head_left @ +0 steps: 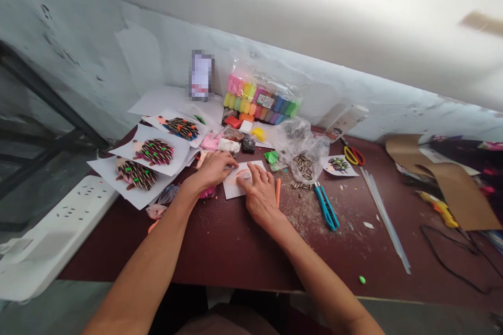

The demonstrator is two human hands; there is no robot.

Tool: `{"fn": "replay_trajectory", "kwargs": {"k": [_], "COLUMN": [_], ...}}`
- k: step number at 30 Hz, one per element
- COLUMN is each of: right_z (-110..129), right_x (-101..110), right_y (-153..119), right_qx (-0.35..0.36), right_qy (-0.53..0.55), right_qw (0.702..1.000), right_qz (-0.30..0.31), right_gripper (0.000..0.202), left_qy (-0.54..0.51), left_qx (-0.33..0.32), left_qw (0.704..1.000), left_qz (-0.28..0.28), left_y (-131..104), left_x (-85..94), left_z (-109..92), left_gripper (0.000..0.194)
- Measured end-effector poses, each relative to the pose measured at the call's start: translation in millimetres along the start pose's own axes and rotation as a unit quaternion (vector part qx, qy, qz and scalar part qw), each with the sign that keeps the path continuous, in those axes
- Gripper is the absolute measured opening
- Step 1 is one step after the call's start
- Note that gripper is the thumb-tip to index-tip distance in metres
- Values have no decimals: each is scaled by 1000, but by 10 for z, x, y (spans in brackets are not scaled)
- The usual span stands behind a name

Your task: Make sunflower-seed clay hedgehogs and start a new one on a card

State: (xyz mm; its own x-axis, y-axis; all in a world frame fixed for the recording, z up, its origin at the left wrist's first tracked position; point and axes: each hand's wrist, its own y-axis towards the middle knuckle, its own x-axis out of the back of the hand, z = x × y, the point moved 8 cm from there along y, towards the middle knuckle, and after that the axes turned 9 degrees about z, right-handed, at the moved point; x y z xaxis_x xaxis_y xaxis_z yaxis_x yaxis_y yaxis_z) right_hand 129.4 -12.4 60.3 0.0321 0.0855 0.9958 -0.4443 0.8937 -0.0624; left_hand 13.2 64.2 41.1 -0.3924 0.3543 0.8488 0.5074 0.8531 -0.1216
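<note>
A small white card (232, 190) lies on the dark red table in front of me, with an orange patch on it partly hidden by my fingers. Flat on the card's right part, my right hand (259, 191) spreads its fingers over the orange patch. My left hand (215, 168) reaches to the card's upper left edge, its fingers stretched out and bent a little. Just right of my right hand lies an orange stick (278, 192). Packets of soft clay sit behind the card, among them a white one (229, 146) and a black one (248, 143).
Paper sheets with seed-covered hedgehogs (154, 151) lie at left, near a white power strip (74, 214). A clear bag of sunflower seeds (303, 166), a teal utility knife (326, 206), scissors (353, 155), glue sticks (385, 220) and a yellow glue gun (440, 209) are at right.
</note>
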Motion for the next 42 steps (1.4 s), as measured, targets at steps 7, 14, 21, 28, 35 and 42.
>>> {"fn": "replay_trajectory", "kwargs": {"k": [7,14,21,28,35,42], "right_z": [-30,-11,-286,-347,-235,-278], "right_x": [6,-43,125,97,78,126], "right_y": [14,51,26,22,45,47], "right_qx": [-10,-15,-55,-77,-69,-83], "right_qy": [8,34,78,52,55,57], "right_qw": [1000,999,993,994,996,995], "right_qz": [11,30,-67,-50,-27,-26], "right_gripper": [39,44,47,33,30,33], "left_qy": [7,9,18,41,49,42], "left_qx": [-2,11,-10,-12,-1,-3], "left_qw": [1000,1000,1000,998,998,999], "left_qz": [6,5,-9,-40,-29,-31], "left_y": [-3,-7,-12,-12,-12,-5], "left_x": [6,14,18,10,9,2], "left_z": [-10,-15,-62,-92,-93,-72], "left_gripper": [30,29,31,32,34,35]}}
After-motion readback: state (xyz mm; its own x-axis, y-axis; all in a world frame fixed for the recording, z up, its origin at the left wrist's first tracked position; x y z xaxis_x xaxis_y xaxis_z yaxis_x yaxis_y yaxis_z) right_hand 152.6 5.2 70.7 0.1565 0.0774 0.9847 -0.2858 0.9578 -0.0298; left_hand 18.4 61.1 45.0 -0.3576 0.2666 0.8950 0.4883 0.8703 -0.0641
